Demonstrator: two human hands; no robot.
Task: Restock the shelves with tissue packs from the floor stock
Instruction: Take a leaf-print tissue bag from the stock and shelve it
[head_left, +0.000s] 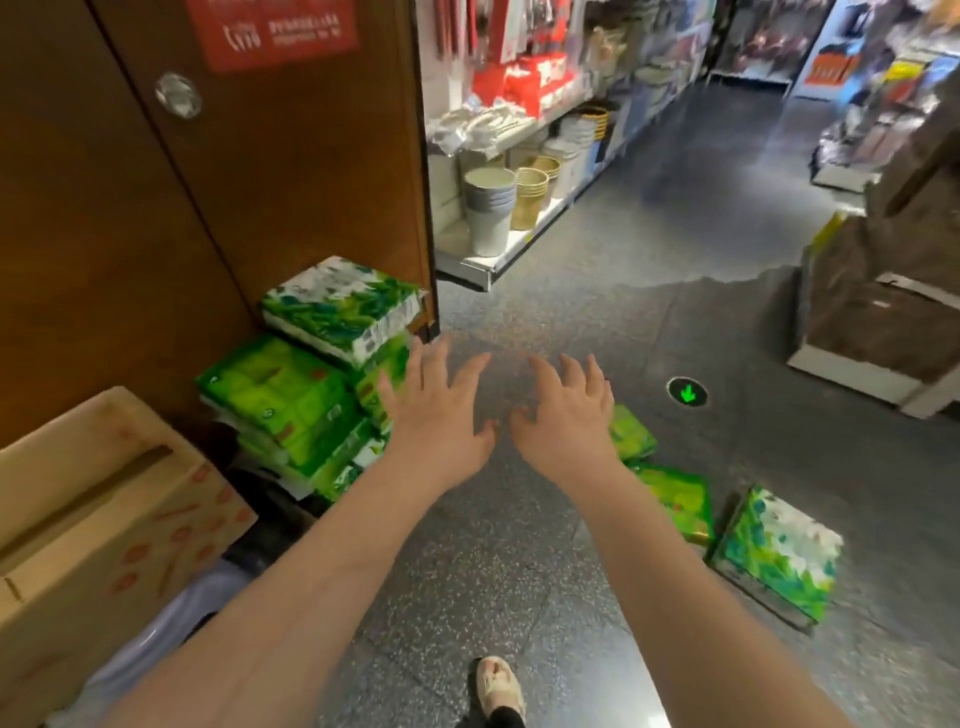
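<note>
A stack of green tissue packs (291, 405) stands on the floor against a brown wooden door, topped by a green-and-white pack (340, 306) lying askew. More packs lie loose on the floor to the right: one green-and-white pack (776, 553), a green one (675, 501) and another (631, 431) partly behind my right wrist. My left hand (434, 410) is stretched out with fingers spread, empty, just right of the stack. My right hand (566, 410) is also spread and empty, over the bare floor.
A cardboard box (104, 519) sits at the lower left. The brown door (234, 182) fills the left. Shelves with bins and buckets (488, 208) run along the aisle behind it. A brown display (883, 291) stands at the right. A foot in a sandal (496, 686) is below.
</note>
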